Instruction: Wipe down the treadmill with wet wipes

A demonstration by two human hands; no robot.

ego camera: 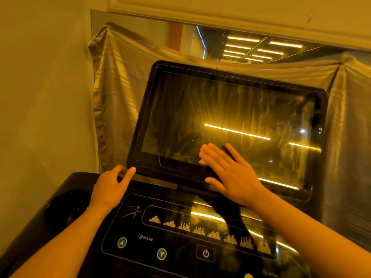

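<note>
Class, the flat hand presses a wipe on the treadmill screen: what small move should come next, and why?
Probably slide the right hand and its wet wipe rightward along the bottom of the screen: the wipe sits low, left of centre, the glass to its right looks streaked, and the left hand grips the corner of the frame.

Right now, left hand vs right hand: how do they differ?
The left hand curls its fingers on the lower-left corner of the screen; the right hand lies flat with its fingers spread. The right hand presses a wet wipe to the glass; the left hand has no wipe. Both are bare and touch the screen.
</note>
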